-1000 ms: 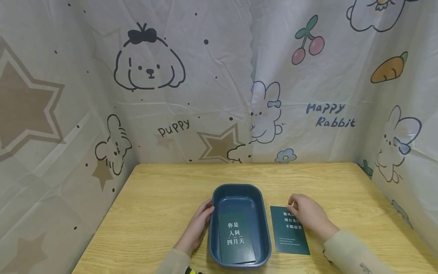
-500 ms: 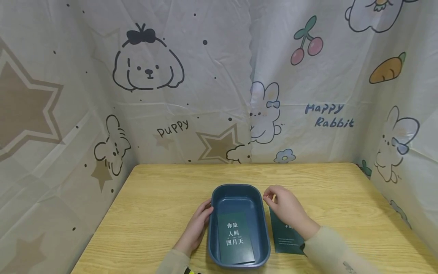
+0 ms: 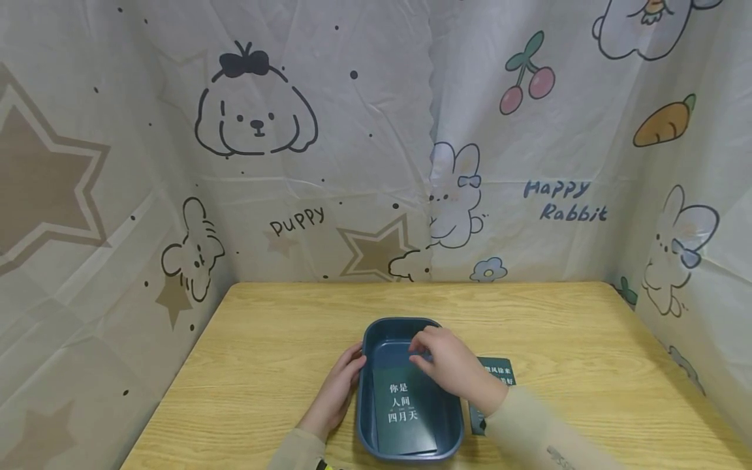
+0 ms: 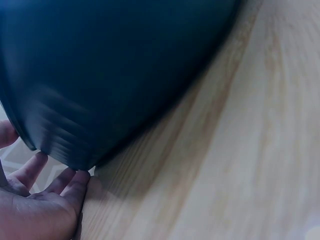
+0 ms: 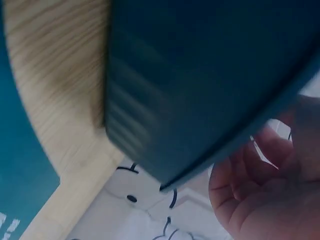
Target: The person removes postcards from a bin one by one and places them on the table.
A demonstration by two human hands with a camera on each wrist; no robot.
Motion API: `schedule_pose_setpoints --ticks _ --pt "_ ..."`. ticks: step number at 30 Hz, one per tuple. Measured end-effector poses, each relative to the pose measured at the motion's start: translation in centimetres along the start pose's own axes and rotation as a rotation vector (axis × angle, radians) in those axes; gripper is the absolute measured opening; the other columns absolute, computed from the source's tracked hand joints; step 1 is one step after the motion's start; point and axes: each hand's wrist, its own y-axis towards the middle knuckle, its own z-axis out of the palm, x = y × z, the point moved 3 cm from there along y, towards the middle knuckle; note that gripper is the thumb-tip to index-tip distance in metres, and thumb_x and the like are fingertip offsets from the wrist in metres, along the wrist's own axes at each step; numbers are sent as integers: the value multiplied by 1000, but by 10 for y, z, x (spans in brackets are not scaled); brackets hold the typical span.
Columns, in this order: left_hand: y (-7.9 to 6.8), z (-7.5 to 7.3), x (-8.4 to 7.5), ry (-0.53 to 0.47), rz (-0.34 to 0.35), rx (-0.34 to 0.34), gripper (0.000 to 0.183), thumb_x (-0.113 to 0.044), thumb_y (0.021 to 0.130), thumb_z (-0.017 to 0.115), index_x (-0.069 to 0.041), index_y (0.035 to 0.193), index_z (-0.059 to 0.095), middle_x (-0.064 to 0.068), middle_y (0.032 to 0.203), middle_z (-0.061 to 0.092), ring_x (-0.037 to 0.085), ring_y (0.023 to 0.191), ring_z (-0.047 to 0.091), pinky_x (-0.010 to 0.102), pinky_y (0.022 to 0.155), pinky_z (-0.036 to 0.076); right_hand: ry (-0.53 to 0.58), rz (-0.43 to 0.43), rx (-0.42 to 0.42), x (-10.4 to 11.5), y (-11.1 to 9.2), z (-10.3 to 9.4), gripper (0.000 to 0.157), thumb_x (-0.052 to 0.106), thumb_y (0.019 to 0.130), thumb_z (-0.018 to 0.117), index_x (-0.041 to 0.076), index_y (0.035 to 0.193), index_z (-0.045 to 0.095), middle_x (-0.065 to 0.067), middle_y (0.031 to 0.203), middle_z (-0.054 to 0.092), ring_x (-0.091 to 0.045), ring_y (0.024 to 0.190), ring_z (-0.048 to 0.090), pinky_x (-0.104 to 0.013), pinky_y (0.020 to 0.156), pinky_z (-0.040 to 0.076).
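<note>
A dark blue rectangular box [image 3: 384,352] stands on the table. In it lies a dark green card [image 3: 405,436] with white Chinese characters. My left hand [image 3: 336,393] rests against the box's left side; in the left wrist view its fingertips touch the outer wall near the rim. My right hand [image 3: 455,367] is over the box, above the card's far right corner, with fingers loosely bent and nothing visible between them. A second green card [image 3: 497,365] lies on the table right of the box, partly hidden by my right forearm. The right wrist view shows part of this card [image 5: 20,165].
The table [image 3: 282,333] has a light wood-grain top. Printed white curtains [image 3: 370,170] with cartoon animals hang behind it and along both sides, close to its edges.
My right hand has moved left from the card on the table, past the box's right rim, to over the box. My left hand, the box and both cards have stayed put.
</note>
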Motion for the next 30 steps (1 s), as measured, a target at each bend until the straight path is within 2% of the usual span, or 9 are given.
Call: schedule_pose_setpoints --ticks 4,8,20,30 --pt "0 -1 1 -2 4 9 59 -34 109 45 -8 160 32 24 165 28 44 153 28 57 126 22 -93 -114 63 7 0 11 17 23 88 83 14 100 75 3 94 68 -13 88 63 -33 79 57" --pt "0 -1 1 -5 5 15 59 -33 109 45 -8 161 32 25 165 27 44 153 27 57 126 22 -162 -147 153 11 2 22 27 31 86 85 14 104 75 2 99 70 -15 91 62 -35 82 56" --pt "0 0 0 -6 -3 7 61 -36 108 46 -8 161 32 24 166 27 43 154 25 57 126 22 -221 -78 337 8 5 37 50 38 80 88 11 119 74 -5 116 70 -25 111 63 -45 99 54" --pt "-1 0 -2 -6 -10 6 59 -34 109 45 -8 160 32 24 166 27 43 154 25 57 126 22 -229 -26 363 4 6 41 56 40 78 89 8 121 73 -7 118 70 -26 112 64 -46 99 54"
